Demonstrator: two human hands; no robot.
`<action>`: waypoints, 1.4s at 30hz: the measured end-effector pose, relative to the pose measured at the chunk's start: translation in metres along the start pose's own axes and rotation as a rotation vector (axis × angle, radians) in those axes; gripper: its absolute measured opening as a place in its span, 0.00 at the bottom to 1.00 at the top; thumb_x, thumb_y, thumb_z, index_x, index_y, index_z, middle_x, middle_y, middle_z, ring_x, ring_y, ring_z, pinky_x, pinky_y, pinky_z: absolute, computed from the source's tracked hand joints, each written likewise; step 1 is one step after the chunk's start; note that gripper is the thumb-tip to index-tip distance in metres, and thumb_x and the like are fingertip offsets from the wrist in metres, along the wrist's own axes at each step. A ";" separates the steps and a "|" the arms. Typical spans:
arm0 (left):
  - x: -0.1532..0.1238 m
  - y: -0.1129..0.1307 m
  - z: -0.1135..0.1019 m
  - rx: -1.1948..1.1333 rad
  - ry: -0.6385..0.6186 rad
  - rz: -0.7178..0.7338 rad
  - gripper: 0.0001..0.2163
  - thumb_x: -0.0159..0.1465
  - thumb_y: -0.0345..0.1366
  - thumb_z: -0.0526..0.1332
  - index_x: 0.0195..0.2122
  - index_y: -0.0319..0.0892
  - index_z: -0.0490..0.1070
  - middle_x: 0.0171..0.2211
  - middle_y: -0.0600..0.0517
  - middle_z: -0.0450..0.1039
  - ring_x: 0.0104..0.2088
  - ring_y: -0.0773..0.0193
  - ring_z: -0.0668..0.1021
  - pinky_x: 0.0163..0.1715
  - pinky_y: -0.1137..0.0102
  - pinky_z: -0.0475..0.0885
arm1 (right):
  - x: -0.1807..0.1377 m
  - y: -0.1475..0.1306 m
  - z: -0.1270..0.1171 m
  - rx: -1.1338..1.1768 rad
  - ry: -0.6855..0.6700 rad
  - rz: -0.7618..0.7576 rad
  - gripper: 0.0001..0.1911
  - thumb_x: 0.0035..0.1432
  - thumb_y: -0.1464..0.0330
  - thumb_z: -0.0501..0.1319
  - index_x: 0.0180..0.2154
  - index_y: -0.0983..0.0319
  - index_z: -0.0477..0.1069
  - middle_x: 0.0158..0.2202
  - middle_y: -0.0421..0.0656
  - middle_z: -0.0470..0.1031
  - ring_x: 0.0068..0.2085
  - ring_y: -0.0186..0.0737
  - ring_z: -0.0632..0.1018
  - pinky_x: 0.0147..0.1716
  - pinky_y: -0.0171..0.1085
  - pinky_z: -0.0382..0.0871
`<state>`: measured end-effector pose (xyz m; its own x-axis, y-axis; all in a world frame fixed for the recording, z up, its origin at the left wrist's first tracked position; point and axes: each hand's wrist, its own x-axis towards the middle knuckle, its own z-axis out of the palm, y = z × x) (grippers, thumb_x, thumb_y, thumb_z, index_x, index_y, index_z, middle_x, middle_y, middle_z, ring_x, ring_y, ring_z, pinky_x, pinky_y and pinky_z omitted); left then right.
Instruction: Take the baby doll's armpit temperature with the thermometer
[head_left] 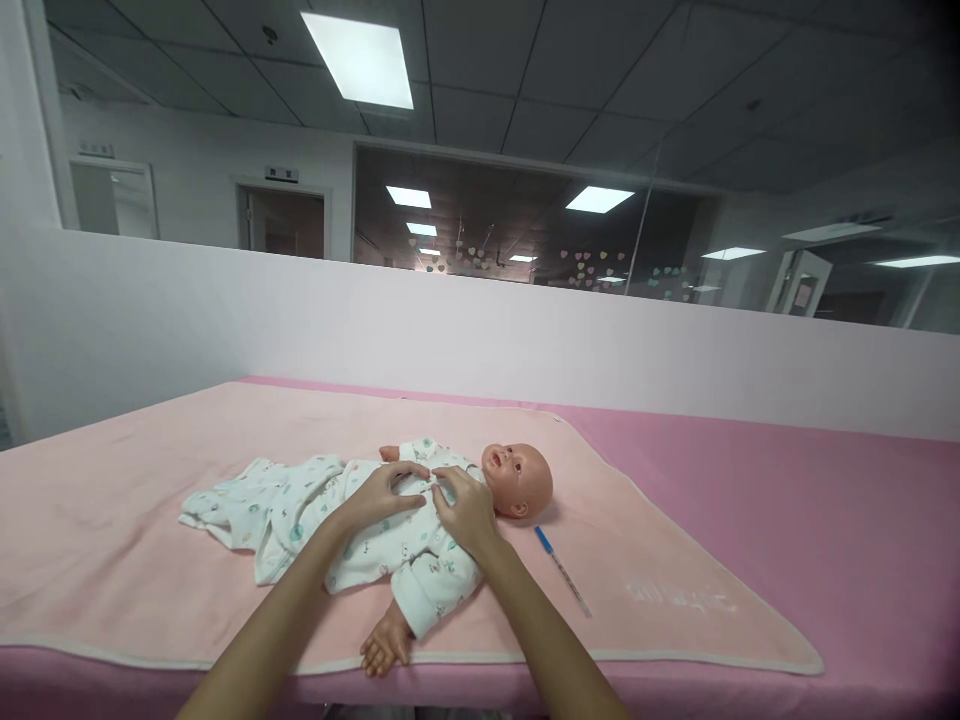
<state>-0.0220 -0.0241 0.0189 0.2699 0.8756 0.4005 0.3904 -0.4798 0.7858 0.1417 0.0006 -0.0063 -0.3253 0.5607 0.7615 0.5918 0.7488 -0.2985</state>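
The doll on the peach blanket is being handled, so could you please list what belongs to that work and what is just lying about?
In use:
left hand and right hand, at the clothes' chest
patterned white clothes
doll
peach blanket, beneath the doll

Apparently just lying about:
blue-ended stick, near the doll's head, untouched

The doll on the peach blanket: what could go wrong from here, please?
The left hand and right hand are both at the chest of the patterned garment, so a hard tug might shift the doll. The blue-capped stick lies loose near the right forearm, so a sideways move could knock it.
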 end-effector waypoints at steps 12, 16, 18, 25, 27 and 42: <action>0.001 -0.006 0.001 0.121 0.035 -0.034 0.11 0.50 0.33 0.58 0.34 0.42 0.74 0.46 0.48 0.69 0.47 0.57 0.70 0.48 0.66 0.63 | 0.001 0.001 -0.001 -0.074 -0.028 0.042 0.06 0.53 0.68 0.55 0.31 0.58 0.71 0.31 0.37 0.70 0.31 0.30 0.72 0.28 0.29 0.58; 0.001 -0.009 0.002 0.140 0.056 -0.021 0.11 0.51 0.34 0.58 0.36 0.43 0.74 0.46 0.48 0.69 0.46 0.57 0.70 0.47 0.66 0.64 | 0.000 0.001 0.000 -0.085 -0.018 0.049 0.05 0.54 0.68 0.54 0.30 0.59 0.67 0.31 0.37 0.70 0.31 0.30 0.72 0.28 0.29 0.57; 0.001 -0.011 0.003 0.162 0.079 -0.015 0.12 0.51 0.36 0.57 0.36 0.43 0.74 0.45 0.48 0.70 0.46 0.57 0.70 0.47 0.65 0.64 | 0.000 0.001 0.001 -0.095 -0.009 0.046 0.05 0.55 0.68 0.53 0.31 0.59 0.67 0.31 0.38 0.70 0.31 0.31 0.71 0.27 0.29 0.57; -0.001 -0.008 0.005 0.249 0.138 0.002 0.12 0.52 0.37 0.57 0.36 0.44 0.74 0.44 0.48 0.71 0.45 0.58 0.71 0.46 0.65 0.64 | -0.001 0.001 0.002 -0.141 0.000 0.044 0.07 0.57 0.67 0.51 0.32 0.59 0.66 0.32 0.38 0.70 0.31 0.32 0.71 0.27 0.30 0.56; -0.002 -0.005 0.005 0.246 0.139 0.002 0.12 0.52 0.37 0.56 0.37 0.45 0.73 0.44 0.48 0.71 0.45 0.58 0.71 0.46 0.65 0.64 | -0.001 0.001 0.002 -0.144 0.006 0.044 0.07 0.58 0.67 0.50 0.32 0.59 0.66 0.32 0.38 0.70 0.31 0.32 0.71 0.26 0.30 0.55; 0.000 -0.006 0.002 0.123 0.092 -0.038 0.11 0.51 0.35 0.57 0.35 0.44 0.74 0.44 0.50 0.71 0.46 0.57 0.70 0.47 0.66 0.64 | 0.000 0.002 0.007 -0.178 0.004 0.050 0.08 0.58 0.66 0.50 0.32 0.59 0.66 0.31 0.39 0.70 0.28 0.32 0.70 0.25 0.31 0.53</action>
<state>-0.0223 -0.0217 0.0128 0.1733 0.8920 0.4176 0.5048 -0.4445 0.7400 0.1376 0.0049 -0.0107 -0.2892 0.5937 0.7509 0.7287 0.6452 -0.2294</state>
